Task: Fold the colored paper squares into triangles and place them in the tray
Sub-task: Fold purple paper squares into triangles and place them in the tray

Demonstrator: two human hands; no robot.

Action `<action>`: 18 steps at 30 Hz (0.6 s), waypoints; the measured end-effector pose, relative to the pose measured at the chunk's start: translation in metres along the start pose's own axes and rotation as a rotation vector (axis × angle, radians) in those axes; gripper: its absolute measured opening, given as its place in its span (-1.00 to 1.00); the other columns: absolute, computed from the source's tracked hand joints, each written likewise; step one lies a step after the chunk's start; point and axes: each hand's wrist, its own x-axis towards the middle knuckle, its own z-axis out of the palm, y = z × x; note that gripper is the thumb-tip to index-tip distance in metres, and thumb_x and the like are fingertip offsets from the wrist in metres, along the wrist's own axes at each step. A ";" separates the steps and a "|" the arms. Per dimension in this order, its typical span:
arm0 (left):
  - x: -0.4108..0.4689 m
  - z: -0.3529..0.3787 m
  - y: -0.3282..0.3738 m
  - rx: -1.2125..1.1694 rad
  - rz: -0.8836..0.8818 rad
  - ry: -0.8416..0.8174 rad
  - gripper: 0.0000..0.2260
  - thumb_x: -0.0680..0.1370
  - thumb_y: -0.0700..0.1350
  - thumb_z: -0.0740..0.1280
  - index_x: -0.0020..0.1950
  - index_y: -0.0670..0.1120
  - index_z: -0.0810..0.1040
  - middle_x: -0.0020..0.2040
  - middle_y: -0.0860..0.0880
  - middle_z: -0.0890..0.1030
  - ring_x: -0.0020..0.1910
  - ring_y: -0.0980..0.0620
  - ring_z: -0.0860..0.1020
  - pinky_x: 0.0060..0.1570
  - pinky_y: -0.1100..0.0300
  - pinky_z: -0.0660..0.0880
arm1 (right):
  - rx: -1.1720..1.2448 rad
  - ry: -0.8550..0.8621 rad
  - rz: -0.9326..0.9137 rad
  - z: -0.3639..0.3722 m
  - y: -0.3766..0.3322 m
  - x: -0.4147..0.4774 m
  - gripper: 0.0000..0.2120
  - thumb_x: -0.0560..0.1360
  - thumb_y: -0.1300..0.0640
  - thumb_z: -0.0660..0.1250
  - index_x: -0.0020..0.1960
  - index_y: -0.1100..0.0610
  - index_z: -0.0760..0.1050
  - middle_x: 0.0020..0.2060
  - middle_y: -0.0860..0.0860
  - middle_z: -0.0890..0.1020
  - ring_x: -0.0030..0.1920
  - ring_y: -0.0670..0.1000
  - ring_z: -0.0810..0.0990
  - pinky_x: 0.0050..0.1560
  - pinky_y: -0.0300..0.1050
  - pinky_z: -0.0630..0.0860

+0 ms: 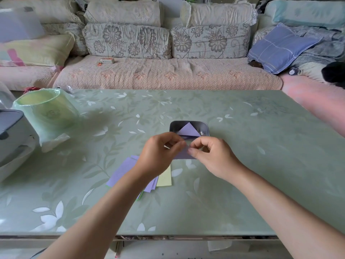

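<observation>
A small dark metal tray [204, 128] sits mid-table with one folded purple triangle [188, 130] inside it. Just in front of the tray, my left hand [158, 154] and my right hand [211, 156] both pinch a purple paper [183, 155] between thumb and fingers, holding it a little above the table. Most of this paper is hidden by my fingers. Under my left wrist lies a loose stack of paper squares [121, 170], mostly purple, with a yellow one [165, 178] and a green edge showing.
The table [242, 165] has a green flowered cover. A green plastic-wrapped roll [46, 111] and a grey-white appliance [13, 131] stand at the left. A sofa [168, 71] with cushions runs behind the far edge.
</observation>
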 end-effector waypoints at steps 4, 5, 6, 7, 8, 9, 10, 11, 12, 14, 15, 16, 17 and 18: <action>0.005 -0.011 -0.006 0.050 0.000 -0.058 -0.96 0.52 -0.11 0.46 -0.12 0.03 0.67 -0.27 0.13 0.65 -0.32 0.25 0.53 -0.24 0.42 0.43 | 0.049 0.095 0.048 0.004 0.001 0.008 -0.89 0.51 0.12 0.47 -0.19 0.04 0.64 -0.41 -0.21 0.54 -0.39 -0.16 0.39 -0.33 -0.37 0.33; 0.006 -0.015 -0.008 0.090 -0.007 -0.069 -0.97 0.51 -0.12 0.46 -0.11 0.02 0.67 -0.28 0.16 0.64 -0.33 0.27 0.53 -0.24 0.45 0.42 | 0.053 0.108 0.060 0.003 0.002 0.009 -0.89 0.50 0.13 0.47 -0.20 0.04 0.64 -0.40 -0.19 0.54 -0.39 -0.16 0.40 -0.32 -0.36 0.34; 0.006 -0.019 -0.011 0.128 -0.014 -0.079 -0.97 0.51 -0.12 0.46 -0.09 0.00 0.68 -0.29 0.19 0.62 -0.33 0.30 0.53 -0.25 0.49 0.40 | 0.038 0.102 0.063 0.003 0.003 0.010 -0.89 0.50 0.13 0.47 -0.21 0.05 0.64 -0.41 -0.19 0.53 -0.40 -0.17 0.40 -0.32 -0.36 0.34; 0.006 -0.021 -0.014 0.153 -0.016 -0.091 -0.97 0.51 -0.13 0.46 -0.07 -0.03 0.69 -0.29 0.21 0.61 -0.32 0.32 0.52 -0.26 0.50 0.39 | 0.000 0.086 0.059 0.003 0.002 0.011 -0.89 0.50 0.13 0.47 -0.21 0.04 0.63 -0.45 -0.21 0.52 -0.42 -0.20 0.39 -0.33 -0.38 0.33; 0.007 -0.023 -0.016 0.168 -0.016 -0.105 -0.97 0.52 -0.13 0.46 -0.07 -0.04 0.69 -0.29 0.21 0.61 -0.32 0.33 0.52 -0.25 0.51 0.39 | -0.055 0.062 0.046 0.004 0.002 0.012 -0.89 0.49 0.13 0.48 -0.20 0.02 0.62 -0.48 -0.26 0.51 -0.44 -0.22 0.42 -0.34 -0.42 0.31; 0.008 -0.024 -0.017 0.177 -0.012 -0.117 -0.97 0.52 -0.13 0.45 -0.07 -0.04 0.69 -0.28 0.20 0.61 -0.31 0.33 0.51 -0.25 0.51 0.39 | -0.109 0.041 0.034 0.005 0.000 0.013 -0.90 0.48 0.13 0.49 -0.18 -0.02 0.61 -0.49 -0.34 0.51 -0.42 -0.27 0.45 -0.33 -0.44 0.31; 0.009 -0.025 -0.018 0.185 -0.006 -0.122 -0.97 0.52 -0.12 0.45 -0.08 -0.04 0.69 -0.28 0.20 0.61 -0.31 0.33 0.51 -0.26 0.50 0.39 | -0.151 0.030 0.020 0.007 -0.002 0.015 -0.89 0.47 0.12 0.50 -0.16 -0.06 0.60 -0.47 -0.40 0.52 -0.39 -0.33 0.47 -0.31 -0.47 0.32; 0.010 -0.025 -0.018 0.189 0.000 -0.122 -0.97 0.52 -0.12 0.45 -0.09 -0.03 0.69 -0.29 0.19 0.61 -0.30 0.33 0.51 -0.26 0.50 0.39 | -0.176 0.027 0.012 0.009 -0.003 0.017 -0.86 0.46 0.10 0.51 -0.16 -0.10 0.59 -0.44 -0.43 0.53 -0.35 -0.36 0.48 -0.28 -0.48 0.31; 0.012 -0.026 -0.018 0.188 0.003 -0.115 -0.97 0.52 -0.12 0.44 -0.09 -0.04 0.69 -0.28 0.18 0.61 -0.29 0.31 0.52 -0.27 0.48 0.41 | -0.192 0.026 0.010 0.009 -0.003 0.020 -0.84 0.46 0.09 0.51 -0.18 -0.12 0.58 -0.42 -0.43 0.54 -0.34 -0.36 0.49 -0.25 -0.45 0.32; 0.017 -0.027 -0.021 0.199 0.009 -0.093 -0.95 0.53 -0.13 0.42 -0.08 -0.06 0.69 -0.25 0.12 0.64 -0.24 0.22 0.55 -0.25 0.40 0.46 | -0.215 0.028 0.017 0.006 -0.003 0.028 -0.82 0.47 0.09 0.50 -0.22 -0.13 0.57 -0.44 -0.39 0.54 -0.38 -0.29 0.47 -0.28 -0.40 0.33; 0.020 -0.027 -0.024 0.213 0.011 -0.078 -0.94 0.53 -0.14 0.41 -0.06 -0.06 0.68 -0.21 0.08 0.66 -0.21 0.18 0.56 -0.21 0.36 0.47 | -0.226 0.044 0.024 0.002 -0.002 0.034 -0.83 0.47 0.09 0.50 -0.23 -0.10 0.57 -0.45 -0.35 0.54 -0.40 -0.25 0.46 -0.31 -0.40 0.33; 0.022 -0.028 -0.028 0.227 0.010 -0.060 -0.93 0.54 -0.14 0.40 -0.03 -0.06 0.68 -0.16 0.05 0.66 -0.20 0.15 0.57 -0.18 0.35 0.46 | -0.235 0.070 0.031 -0.003 0.000 0.041 -0.85 0.47 0.09 0.50 -0.23 -0.08 0.59 -0.44 -0.30 0.56 -0.39 -0.22 0.45 -0.31 -0.38 0.34; 0.025 -0.028 -0.032 0.237 0.006 -0.043 -0.90 0.54 -0.13 0.40 0.02 -0.05 0.67 -0.11 0.04 0.65 -0.19 0.14 0.57 -0.17 0.39 0.44 | -0.252 0.101 0.041 -0.009 0.002 0.049 -0.88 0.47 0.09 0.50 -0.21 -0.05 0.61 -0.41 -0.25 0.57 -0.38 -0.19 0.46 -0.28 -0.33 0.37; 0.026 -0.027 -0.037 0.239 -0.004 -0.034 -0.86 0.54 -0.13 0.41 0.09 -0.04 0.65 -0.06 0.04 0.61 -0.14 0.12 0.57 -0.16 0.45 0.40 | -0.277 0.123 0.051 -0.015 0.004 0.059 -0.91 0.47 0.09 0.50 -0.19 -0.02 0.63 -0.38 -0.22 0.58 -0.36 -0.18 0.46 -0.26 -0.28 0.38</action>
